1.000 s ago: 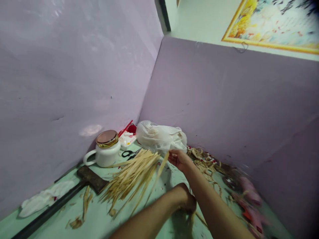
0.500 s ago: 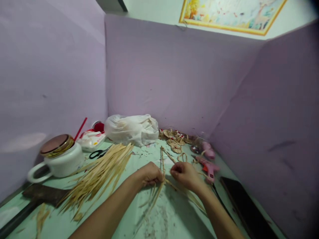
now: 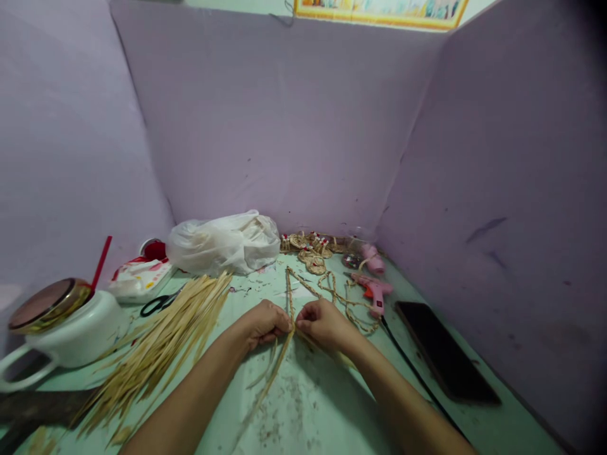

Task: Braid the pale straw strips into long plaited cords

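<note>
A thin braid of dry straw [image 3: 289,292] runs from the table's middle toward me, and both hands meet at its near end. My left hand [image 3: 265,323] pinches the braid from the left, its fingers curled. Close beside it, my right hand [image 3: 325,323] has thumb and fingertips closed on the straw strands. Loose strand ends [image 3: 272,373] trail below the left hand, and others pass under the right. The braid's finished length [image 3: 353,309] lies in loops behind the right hand. At the left, a fanned bundle of straw strips [image 3: 164,344] rests on the table.
Rightward are a pink glue gun [image 3: 375,292] with a black cord and a dark phone [image 3: 446,351]. Coiled straw ornaments [image 3: 313,256] and a white plastic bag [image 3: 225,243] lie along the back wall. Leftward are scissors [image 3: 154,306], a white mug [image 3: 88,332] and a dark-bladed tool [image 3: 42,407].
My right hand has come in toward the left and now meets my left hand at the braid's end. The camera view has tilted down and turned right.
</note>
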A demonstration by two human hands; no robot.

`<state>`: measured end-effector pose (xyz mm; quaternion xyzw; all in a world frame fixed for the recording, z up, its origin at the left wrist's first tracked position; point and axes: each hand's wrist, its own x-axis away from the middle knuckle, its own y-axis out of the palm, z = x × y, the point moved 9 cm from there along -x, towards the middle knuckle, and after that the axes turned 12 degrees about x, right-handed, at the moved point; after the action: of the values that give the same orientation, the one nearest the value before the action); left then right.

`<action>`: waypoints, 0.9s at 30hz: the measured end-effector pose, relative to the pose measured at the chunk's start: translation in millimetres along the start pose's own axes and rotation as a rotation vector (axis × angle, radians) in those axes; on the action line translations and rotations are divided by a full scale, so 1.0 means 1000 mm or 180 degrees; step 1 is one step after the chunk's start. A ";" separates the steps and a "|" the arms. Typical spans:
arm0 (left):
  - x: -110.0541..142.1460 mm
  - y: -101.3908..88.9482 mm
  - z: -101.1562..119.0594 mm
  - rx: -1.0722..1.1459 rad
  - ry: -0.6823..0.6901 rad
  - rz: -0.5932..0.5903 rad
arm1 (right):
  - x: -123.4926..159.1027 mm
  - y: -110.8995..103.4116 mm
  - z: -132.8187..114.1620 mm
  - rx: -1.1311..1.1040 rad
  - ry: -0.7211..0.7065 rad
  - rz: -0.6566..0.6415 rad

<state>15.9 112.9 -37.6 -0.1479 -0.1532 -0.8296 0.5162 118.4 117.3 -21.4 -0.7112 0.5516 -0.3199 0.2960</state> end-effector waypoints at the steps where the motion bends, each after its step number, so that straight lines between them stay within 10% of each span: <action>1: 0.000 0.000 0.000 -0.0004 0.0001 -0.0003 | 0.001 0.003 0.000 -0.0129 0.0029 -0.0131; 10: -0.002 -0.002 -0.003 -0.0124 0.0017 -0.0027 | 0.021 0.028 -0.001 -0.2385 0.0872 -0.1165; 27: 0.000 -0.001 0.001 -0.0347 0.0022 0.0054 | 0.008 0.031 0.009 -0.1837 0.0749 -0.0835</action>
<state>15.4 113.6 -36.6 -0.1742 -0.1048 -0.8328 0.5149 108.1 103.8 -49.6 -0.7888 0.5536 -0.2658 -0.0270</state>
